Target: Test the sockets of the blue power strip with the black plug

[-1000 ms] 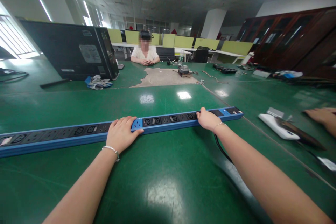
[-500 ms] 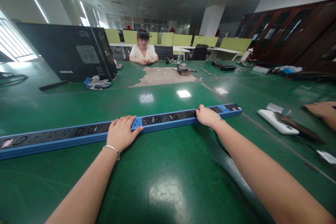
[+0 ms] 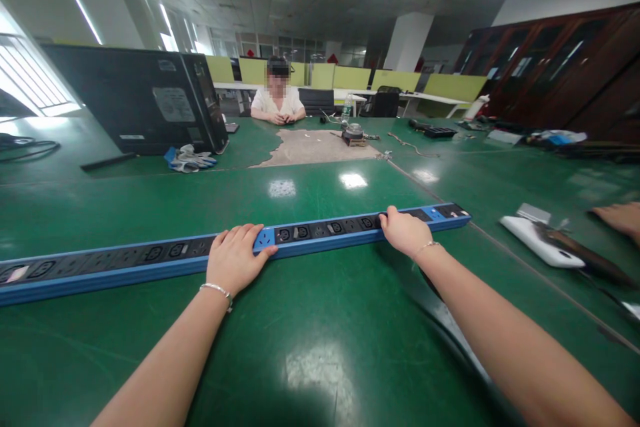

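A long blue power strip [image 3: 320, 242] with a row of black sockets lies slantwise across the green table. My left hand [image 3: 238, 255] is wrapped over its middle, thumb along the near side, beside a blue socket [image 3: 264, 238]. Farther right on the strip, my right hand [image 3: 407, 233] is closed around a black plug [image 3: 383, 218], of which only a bit shows at the fingertips. A black cable [image 3: 432, 285] runs from under that hand toward the lower right. Whether the plug sits fully in a socket is hidden by my fingers.
A black computer case [image 3: 135, 103] and gloves [image 3: 189, 159] are at the back left. A person [image 3: 278, 100] sits across the table [image 3: 300, 360]. To the right are a white device [image 3: 540, 240] and another person's hand [image 3: 620, 219].
The whole view has shifted slightly, so things appear a little farther right. Both my hands keep their places on the power strip and their grips look the same.
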A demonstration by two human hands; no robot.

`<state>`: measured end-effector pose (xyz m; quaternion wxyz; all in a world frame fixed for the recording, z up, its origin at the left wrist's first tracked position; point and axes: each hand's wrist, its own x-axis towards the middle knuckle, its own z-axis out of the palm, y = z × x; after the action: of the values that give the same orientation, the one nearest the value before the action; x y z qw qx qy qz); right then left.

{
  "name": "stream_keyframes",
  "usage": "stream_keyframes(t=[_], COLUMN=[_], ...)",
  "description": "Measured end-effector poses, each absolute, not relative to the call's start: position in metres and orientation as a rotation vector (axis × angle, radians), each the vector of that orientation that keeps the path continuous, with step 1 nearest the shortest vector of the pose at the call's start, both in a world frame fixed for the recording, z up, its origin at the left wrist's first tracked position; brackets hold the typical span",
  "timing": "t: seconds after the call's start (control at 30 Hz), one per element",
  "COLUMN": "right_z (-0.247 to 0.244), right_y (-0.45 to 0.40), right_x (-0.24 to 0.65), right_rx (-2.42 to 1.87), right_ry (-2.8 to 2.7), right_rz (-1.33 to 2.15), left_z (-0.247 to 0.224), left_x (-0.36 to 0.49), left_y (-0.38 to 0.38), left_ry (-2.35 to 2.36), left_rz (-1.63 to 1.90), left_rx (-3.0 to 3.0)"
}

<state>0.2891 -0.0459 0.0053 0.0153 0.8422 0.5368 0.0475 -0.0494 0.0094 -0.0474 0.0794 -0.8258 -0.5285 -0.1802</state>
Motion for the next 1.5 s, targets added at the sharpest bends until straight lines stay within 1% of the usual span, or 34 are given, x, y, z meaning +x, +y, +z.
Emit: stream_keyframes(t=[0.07,0.17,0.23,0.33,0.47,0.53,0.67,0.9,1.07,1.33,1.5], right_z=[0.019,0.048,0.063,0.067,0.046,0.034,0.018,0.016,0.016,0.02,0.01], right_y=[-0.048,-0.051,-0.053,-0.054,-0.05,-0.044,-0.028,-0.007,-0.005,-0.002,-0.009], right_x=[0.299,0.315,0.318,0.303,0.267,0.249,0.218,0.183,0.17,0.161,0.153], right_rx=[2.735,2.92,2.921,2.827,2.748,2.679,2.551,2.52,2.467,2.328,2.351], right_ry=[1.645,1.608,1.702,1.909,2.142,2.27,2.319,2.107,2.027,2.075,2.11], right_rz=[0.134,0.269,0.258,0.053,-0.341,-0.414,-0.347,-0.207,-0.08,-0.085,0.016], left_z=[-0.047,-0.047,-0.047,-0.047,-0.048,-0.048,-0.049,-0.048,-0.046,-0.047,-0.048], left_x=[-0.049,-0.049,-0.049,-0.049,-0.05,-0.05,-0.05,-0.049,-0.049,-0.049,-0.049], left_y=[0.01,0.01,0.01,0.011,0.011,0.011,0.011,0.009,0.008,0.01,0.011], left_ry=[-1.586,-1.591,-1.593,-1.598,-1.6,-1.596,-1.586,-1.579,-1.584,-1.581,-1.592], left_rz=[-0.537,-0.533,-0.526,-0.527,-0.538,-0.536,-0.54,-0.582,-0.59,-0.601,-0.613], left_rx=[-2.474,-2.477,-2.476,-2.476,-2.489,-2.491,-2.484,-2.493,-2.503,-2.513,-2.516])
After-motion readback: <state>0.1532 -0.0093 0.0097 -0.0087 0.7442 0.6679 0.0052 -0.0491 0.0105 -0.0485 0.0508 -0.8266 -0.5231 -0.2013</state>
